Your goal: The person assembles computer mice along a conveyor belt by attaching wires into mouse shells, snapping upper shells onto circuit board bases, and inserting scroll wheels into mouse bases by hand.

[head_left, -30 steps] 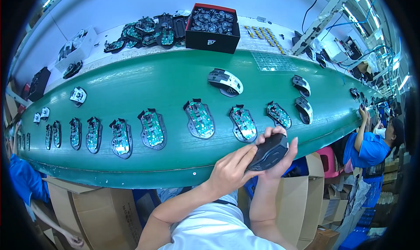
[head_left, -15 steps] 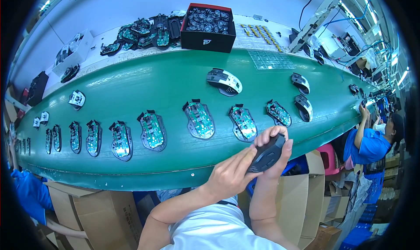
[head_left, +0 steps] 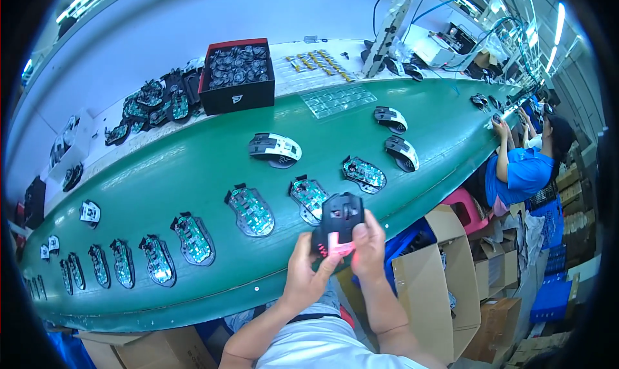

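Between my two hands is a black computer mouse [head_left: 342, 215], its scroll wheel end turned away from me and a pink-red light glowing at its near end. My left hand [head_left: 305, 273] grips its left side and near edge. My right hand [head_left: 369, 248] holds the right side, thumb on top near the glow. The fingers beneath the mouse are hidden. Just beyond it lies a mouse base with a green circuit board [head_left: 308, 198], partly covered by the mouse. Another such open base [head_left: 364, 174] lies to its right.
A green conveyor belt [head_left: 213, 159] carries a row of open mouse bases and white-and-black mice [head_left: 276, 148]. Behind it stand a black box of small round parts [head_left: 237, 97] and a heap of boards [head_left: 151, 103]. Cardboard boxes [head_left: 419, 291] flank me; a co-worker in blue [head_left: 523, 175] sits right.
The mouse has turned from side-on to top up and moved left and a little down in view. A pink-red light now shows on it. My head view has shifted to the right.
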{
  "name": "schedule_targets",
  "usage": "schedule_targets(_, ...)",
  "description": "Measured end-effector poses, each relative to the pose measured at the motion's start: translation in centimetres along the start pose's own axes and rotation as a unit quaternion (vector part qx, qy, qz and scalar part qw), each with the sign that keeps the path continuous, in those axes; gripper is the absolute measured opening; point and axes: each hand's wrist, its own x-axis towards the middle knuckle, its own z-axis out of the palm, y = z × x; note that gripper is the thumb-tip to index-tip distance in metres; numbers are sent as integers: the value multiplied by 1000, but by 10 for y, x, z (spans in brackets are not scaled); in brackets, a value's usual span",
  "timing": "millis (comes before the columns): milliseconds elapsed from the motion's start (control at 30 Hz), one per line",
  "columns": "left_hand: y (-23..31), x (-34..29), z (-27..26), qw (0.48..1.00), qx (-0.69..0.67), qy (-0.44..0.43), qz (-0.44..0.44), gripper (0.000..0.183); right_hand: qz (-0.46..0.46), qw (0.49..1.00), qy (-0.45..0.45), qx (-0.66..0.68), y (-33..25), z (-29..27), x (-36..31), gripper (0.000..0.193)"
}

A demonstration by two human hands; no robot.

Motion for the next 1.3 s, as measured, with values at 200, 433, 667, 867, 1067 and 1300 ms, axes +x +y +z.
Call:
schedule_targets(200, 44, 1, -17, 896, 418, -34, 145, 48, -163, 935, 110, -294, -64, -155, 138, 36)
schedule_targets(433, 46, 32, -8, 787, 553, -213, 170, 48, -61, 786, 145, -598, -26, -392, 258, 41)
schedule_targets(667, -45, 155, 21, 647, 681, -259, 227, 76, -268, 738, 9, -619, 16, -227, 278, 57)
schedule_targets(867, -44, 149, -10, 639, 646, -327, 258, 69, -142, 835, -61, -528, 20, -234, 263, 59)
schedule_targets(1067, 1, 110, -73, 591, 676, -339, 280, 66, -165, 837, 27, -521, 25, -172, 208, 41)
schedule_targets(1300, 37, 71, -130, 591, 710, -312, 222, 64, -135, 864, -2, -486, 43, -84, 153, 39)
